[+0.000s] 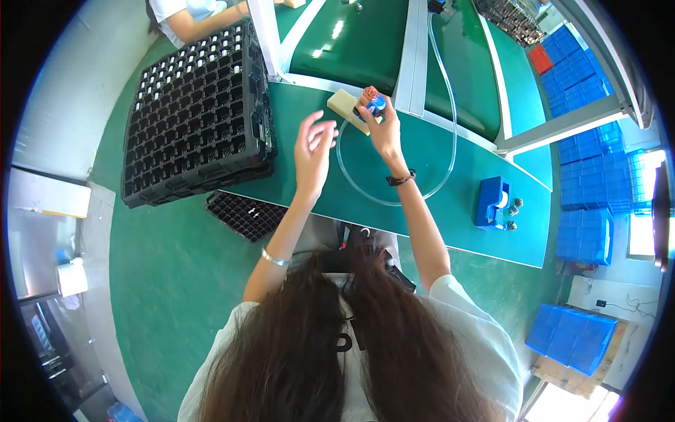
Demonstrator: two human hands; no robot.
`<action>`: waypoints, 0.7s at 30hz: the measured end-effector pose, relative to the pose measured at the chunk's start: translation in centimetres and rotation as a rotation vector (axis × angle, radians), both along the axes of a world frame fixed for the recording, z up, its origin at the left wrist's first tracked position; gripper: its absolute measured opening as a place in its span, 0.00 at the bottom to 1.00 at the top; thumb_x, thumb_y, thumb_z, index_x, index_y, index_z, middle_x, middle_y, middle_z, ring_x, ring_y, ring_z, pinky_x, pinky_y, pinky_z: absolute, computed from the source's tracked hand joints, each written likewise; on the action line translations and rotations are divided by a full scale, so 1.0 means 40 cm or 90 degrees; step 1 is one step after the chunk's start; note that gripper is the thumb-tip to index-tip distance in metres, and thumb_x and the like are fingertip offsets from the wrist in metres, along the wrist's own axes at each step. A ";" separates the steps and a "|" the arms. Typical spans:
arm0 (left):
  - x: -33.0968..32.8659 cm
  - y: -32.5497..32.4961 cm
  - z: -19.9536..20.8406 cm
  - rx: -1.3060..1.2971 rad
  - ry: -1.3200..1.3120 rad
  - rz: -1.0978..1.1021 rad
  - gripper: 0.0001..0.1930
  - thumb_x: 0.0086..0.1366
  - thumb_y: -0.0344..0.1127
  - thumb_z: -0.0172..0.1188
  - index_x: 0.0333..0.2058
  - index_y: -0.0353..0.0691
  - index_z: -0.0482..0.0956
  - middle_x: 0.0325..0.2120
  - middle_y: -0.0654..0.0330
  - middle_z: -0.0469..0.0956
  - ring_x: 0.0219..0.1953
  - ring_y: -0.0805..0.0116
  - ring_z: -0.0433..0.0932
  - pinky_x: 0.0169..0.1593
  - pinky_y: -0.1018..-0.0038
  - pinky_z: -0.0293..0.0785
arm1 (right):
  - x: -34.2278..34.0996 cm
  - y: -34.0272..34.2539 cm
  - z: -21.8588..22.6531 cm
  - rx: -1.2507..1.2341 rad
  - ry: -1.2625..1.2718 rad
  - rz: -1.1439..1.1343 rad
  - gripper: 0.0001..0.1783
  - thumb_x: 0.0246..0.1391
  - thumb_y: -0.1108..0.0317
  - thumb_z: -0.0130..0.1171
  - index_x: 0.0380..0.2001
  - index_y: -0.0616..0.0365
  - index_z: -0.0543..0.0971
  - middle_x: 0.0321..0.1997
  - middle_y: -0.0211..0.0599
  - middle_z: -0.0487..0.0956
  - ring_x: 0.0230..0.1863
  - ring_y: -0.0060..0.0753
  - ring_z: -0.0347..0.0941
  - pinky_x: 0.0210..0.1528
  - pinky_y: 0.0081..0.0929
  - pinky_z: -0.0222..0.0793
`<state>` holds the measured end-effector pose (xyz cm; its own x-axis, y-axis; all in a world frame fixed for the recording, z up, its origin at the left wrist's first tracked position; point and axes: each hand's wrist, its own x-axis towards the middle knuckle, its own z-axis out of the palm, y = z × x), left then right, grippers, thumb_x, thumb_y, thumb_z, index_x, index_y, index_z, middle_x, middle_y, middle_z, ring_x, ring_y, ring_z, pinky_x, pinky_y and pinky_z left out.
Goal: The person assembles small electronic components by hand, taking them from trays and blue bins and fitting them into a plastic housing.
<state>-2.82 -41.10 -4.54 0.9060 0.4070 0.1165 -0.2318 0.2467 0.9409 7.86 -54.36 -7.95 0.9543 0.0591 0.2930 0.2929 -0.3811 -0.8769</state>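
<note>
My right hand (382,126) is stretched out over the green bench (450,204), fingers closed on a small blue tool (375,105) with a reddish round tip. That tool sits right above a cream rectangular block (343,105) lying on the bench. A clear hose (394,200) loops across the bench under my right wrist. My left hand (313,148) hovers just left of the right one, fingers spread and curled, holding nothing. My long brown hair fills the lower middle of the view.
A stack of black compartment trays (197,116) sits at the left, another black tray (242,214) below the bench edge. A blue fixture (491,204) stands at the bench's right. A green conveyor (351,49) runs behind. Blue crates (583,235) stack at the right. Another person's arm (200,21) shows at the top.
</note>
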 end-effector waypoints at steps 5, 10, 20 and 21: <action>-0.114 0.019 0.012 0.063 0.068 -0.040 0.17 0.66 0.39 0.48 0.50 0.37 0.67 0.36 0.56 0.75 0.36 0.70 0.75 0.42 0.76 0.71 | -0.001 0.026 0.010 -0.096 -0.056 -0.040 0.23 0.43 0.59 0.65 0.39 0.62 0.74 0.30 0.46 0.76 0.28 0.38 0.71 0.32 0.32 0.67; -0.189 0.017 0.031 0.078 0.097 -0.047 0.15 0.67 0.38 0.45 0.48 0.37 0.68 0.36 0.56 0.76 0.35 0.70 0.75 0.42 0.76 0.71 | -0.013 0.057 0.015 -0.114 -0.052 -0.095 0.24 0.43 0.58 0.65 0.39 0.63 0.73 0.28 0.48 0.74 0.29 0.41 0.71 0.33 0.33 0.68; -0.259 0.003 0.048 0.049 0.118 -0.058 0.15 0.67 0.37 0.45 0.48 0.36 0.67 0.34 0.57 0.76 0.35 0.72 0.73 0.41 0.76 0.69 | 0.002 0.089 -0.001 -0.055 -0.043 -0.140 0.23 0.41 0.58 0.66 0.36 0.64 0.75 0.27 0.47 0.76 0.30 0.43 0.68 0.34 0.35 0.68; -0.264 0.003 0.050 0.051 0.118 -0.059 0.15 0.67 0.37 0.45 0.48 0.36 0.67 0.34 0.57 0.76 0.35 0.72 0.73 0.41 0.76 0.69 | 0.004 0.093 -0.001 -0.053 -0.042 -0.141 0.23 0.41 0.58 0.66 0.36 0.64 0.75 0.27 0.47 0.76 0.30 0.43 0.68 0.34 0.35 0.68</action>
<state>-13.37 -40.99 -2.56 0.9481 0.3169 -0.0275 -0.0321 0.1815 0.9829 8.02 -50.62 -8.01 0.9254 -0.1224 0.3586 0.2505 -0.5123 -0.8214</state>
